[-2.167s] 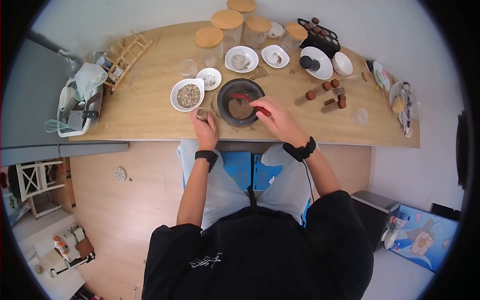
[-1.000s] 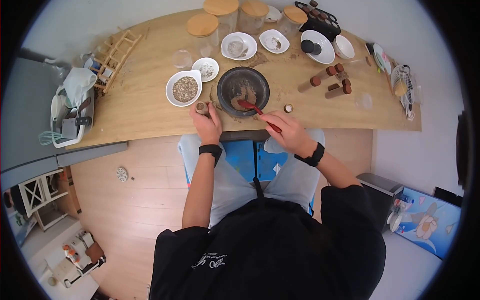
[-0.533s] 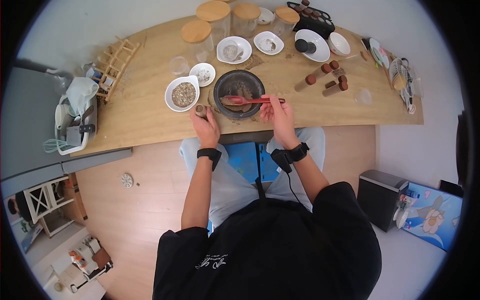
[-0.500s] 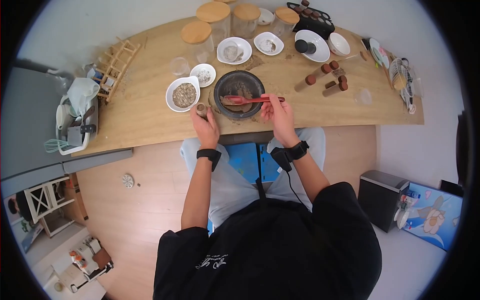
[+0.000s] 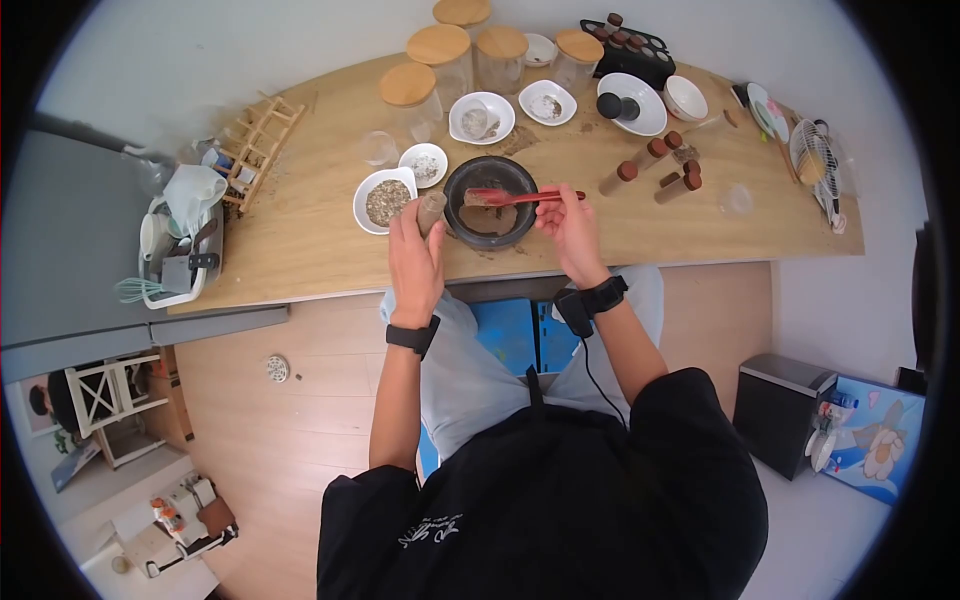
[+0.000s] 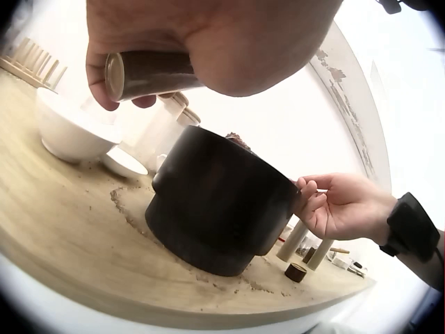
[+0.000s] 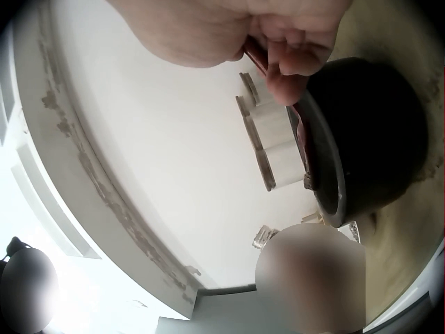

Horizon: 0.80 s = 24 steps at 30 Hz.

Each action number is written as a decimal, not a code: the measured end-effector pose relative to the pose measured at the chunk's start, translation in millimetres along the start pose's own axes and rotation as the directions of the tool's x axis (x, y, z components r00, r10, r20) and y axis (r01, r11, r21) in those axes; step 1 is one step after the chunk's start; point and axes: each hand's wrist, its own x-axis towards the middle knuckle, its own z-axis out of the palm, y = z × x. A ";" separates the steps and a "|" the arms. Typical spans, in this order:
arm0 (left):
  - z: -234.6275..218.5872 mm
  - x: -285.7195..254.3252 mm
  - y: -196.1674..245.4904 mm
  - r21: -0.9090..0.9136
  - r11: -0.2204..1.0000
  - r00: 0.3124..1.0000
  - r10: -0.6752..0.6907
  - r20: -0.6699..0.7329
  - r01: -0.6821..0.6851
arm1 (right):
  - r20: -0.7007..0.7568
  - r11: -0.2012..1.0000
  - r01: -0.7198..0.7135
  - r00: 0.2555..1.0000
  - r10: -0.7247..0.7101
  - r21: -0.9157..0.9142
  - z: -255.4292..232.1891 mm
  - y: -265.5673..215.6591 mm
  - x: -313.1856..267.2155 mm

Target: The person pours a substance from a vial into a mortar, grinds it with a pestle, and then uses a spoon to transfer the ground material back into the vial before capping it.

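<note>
My left hand grips a narrow glass tube with brown contents, tilted beside the left rim of a black bowl. The left wrist view shows the round end of the tube sticking out past the palm. My right hand pinches the handle of a red spatula, held level across the bowl's mouth. Brown powder lies on the spatula's head and in the bowl's bottom. Seen from the right wrist, the spatula runs along the bowl's rim.
A white bowl of flakes and a small white dish stand left of the black bowl. Wooden-lidded jars line the back. Capped tubes stand at right; a loose cap lies by the bowl.
The spatula has come up from stirring inside the bowl to level over its mouth, with powder on it. My left hand has lifted the tube closer to the bowl's rim and tilted it.
</note>
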 end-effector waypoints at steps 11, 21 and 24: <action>-1.1 9.8 19.5 0.342 0.934 0.990 0.061 0.129 -0.102 | 0.060 0.998 0.070 0.996 -0.069 -0.009 5.4 -45.5 7.8; 13.4 15.4 41.5 0.238 0.970 0.994 0.033 0.105 -0.057 | 0.310 0.950 0.210 0.941 -0.134 -0.229 3.2 -98.0 26.7; 17.4 18.9 51.6 0.137 0.989 0.996 0.045 0.075 -0.055 | 0.537 0.863 0.373 0.831 -0.147 -0.340 18.9 -140.2 34.2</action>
